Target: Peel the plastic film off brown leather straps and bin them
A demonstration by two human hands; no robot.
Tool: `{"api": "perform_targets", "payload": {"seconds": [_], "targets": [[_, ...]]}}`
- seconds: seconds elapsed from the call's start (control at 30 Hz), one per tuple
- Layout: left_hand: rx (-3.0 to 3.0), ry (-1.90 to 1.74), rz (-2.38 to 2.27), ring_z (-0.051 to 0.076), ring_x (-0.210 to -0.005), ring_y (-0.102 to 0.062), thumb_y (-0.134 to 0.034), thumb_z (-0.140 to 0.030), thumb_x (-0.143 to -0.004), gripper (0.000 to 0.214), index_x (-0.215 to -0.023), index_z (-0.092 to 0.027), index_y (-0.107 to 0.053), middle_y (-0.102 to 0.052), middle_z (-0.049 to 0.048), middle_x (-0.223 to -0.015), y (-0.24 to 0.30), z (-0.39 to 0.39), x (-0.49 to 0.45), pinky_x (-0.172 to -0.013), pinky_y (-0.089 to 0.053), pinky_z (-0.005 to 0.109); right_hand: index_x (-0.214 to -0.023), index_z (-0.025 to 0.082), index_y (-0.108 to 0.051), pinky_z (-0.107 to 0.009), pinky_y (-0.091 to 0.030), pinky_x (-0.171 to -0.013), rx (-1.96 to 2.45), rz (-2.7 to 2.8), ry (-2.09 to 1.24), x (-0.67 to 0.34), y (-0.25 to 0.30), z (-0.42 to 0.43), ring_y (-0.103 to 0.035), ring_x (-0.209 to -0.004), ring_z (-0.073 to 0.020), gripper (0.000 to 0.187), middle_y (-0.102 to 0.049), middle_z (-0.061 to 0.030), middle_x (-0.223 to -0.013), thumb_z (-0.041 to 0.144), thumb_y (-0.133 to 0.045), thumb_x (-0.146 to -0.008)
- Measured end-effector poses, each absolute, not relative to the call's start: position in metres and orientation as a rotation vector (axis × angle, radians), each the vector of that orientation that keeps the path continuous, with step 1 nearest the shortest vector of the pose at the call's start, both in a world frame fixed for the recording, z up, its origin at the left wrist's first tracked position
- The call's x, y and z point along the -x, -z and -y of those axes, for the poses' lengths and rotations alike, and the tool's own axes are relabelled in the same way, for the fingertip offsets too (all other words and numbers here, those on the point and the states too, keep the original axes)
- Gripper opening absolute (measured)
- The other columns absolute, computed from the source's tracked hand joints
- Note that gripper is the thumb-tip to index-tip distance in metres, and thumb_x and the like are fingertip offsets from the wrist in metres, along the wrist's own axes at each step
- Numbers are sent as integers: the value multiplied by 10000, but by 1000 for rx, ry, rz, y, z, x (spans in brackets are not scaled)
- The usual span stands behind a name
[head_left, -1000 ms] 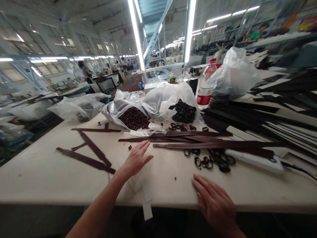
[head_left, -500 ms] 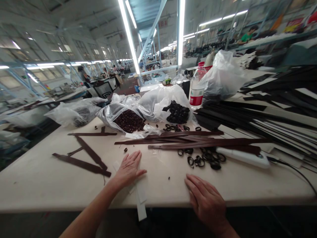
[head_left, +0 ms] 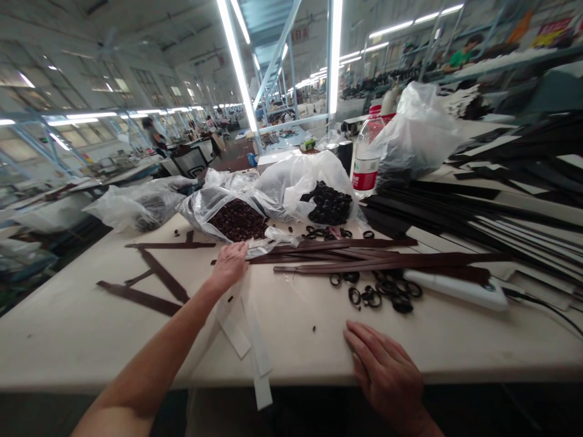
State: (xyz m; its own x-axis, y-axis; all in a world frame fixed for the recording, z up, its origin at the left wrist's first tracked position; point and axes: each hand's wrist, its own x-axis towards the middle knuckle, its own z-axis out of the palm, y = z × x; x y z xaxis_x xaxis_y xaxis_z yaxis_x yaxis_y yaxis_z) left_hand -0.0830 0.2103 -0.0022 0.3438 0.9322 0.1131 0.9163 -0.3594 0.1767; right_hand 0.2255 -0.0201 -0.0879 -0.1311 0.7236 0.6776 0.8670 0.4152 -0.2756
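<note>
My left hand (head_left: 229, 264) reaches forward across the table (head_left: 68, 328), fingers curled down at the near end of the long brown straps (head_left: 364, 258); whether it grips one is hidden. White strips (head_left: 248, 340) lie just behind it, one hanging over the table's front edge. My right hand (head_left: 387, 373) lies flat with fingers apart on the front edge and holds nothing. Black rings (head_left: 378, 291) are scattered between the straps and my right hand.
Open plastic bags of brown pieces (head_left: 239, 221) and black rings (head_left: 328, 206) stand at the back. Loose brown straps (head_left: 155, 285) lie at the left. A white tool with a cord (head_left: 455, 288), black strap stacks (head_left: 501, 206) and a bottle (head_left: 367, 161) are on the right.
My left hand has moved forward, off the white strips to the end of the brown straps. My right hand has stayed at the front edge.
</note>
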Motion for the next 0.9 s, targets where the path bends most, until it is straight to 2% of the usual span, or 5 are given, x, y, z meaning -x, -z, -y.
{"api": "perform_targets", "payload": {"seconds": [0.1, 0.2, 0.4, 0.57, 0.9], "targets": [[-2373, -316, -1725, 374, -1072, -631, -664, -129, -695, 55, -723, -145, -709, -731, 196, -928, 5, -229, 95, -1009, -374, 502, -1164, 167, -670, -368, -404, -970, 1348, 1915, 227, -226, 90, 21, -635, -1083, -232, 293, -705, -88, -1189, 162, -452, -968], [-2165, -461, -1689, 334, -911, -670, -678, -192, -698, 233, -484, -177, -586, -697, 141, -684, 2, -234, 96, -880, -445, 422, -1173, 162, -663, -374, -402, -969, 1349, 1920, 231, -226, 90, 21, -631, -1087, -237, 292, -701, -94, -1194, 157, -457, -966], [-1532, -952, -1475, 199, -728, -672, -669, -432, -779, 269, -724, -169, -661, -695, 51, -693, -39, -228, 89, -703, -525, 309, -1169, 146, -663, -383, -400, -963, 1339, 1927, 233, -225, 90, 20, -627, -1095, -248, 288, -696, -102, -1200, 151, -463, -962], [-1092, -1138, -1254, 132, -647, -663, -784, -391, -717, 281, -741, -157, -629, -681, 34, -693, -32, -162, 61, -688, -573, 278, -1138, 181, -676, -379, -400, -962, 1355, 1880, 131, -224, 85, 23, -636, -1074, -245, 258, -701, -80, -1183, 170, -495, -955], [-516, -1107, -1009, 106, -567, -649, -945, -352, -508, 384, -711, -134, -704, -695, 12, -630, 8, -39, 7, -606, -555, 212, -928, 182, -698, -332, -495, -750, 1025, 1195, -1548, -157, 14, -47, -642, -920, -232, 451, -694, -78, -997, 615, -593, -855]]}}
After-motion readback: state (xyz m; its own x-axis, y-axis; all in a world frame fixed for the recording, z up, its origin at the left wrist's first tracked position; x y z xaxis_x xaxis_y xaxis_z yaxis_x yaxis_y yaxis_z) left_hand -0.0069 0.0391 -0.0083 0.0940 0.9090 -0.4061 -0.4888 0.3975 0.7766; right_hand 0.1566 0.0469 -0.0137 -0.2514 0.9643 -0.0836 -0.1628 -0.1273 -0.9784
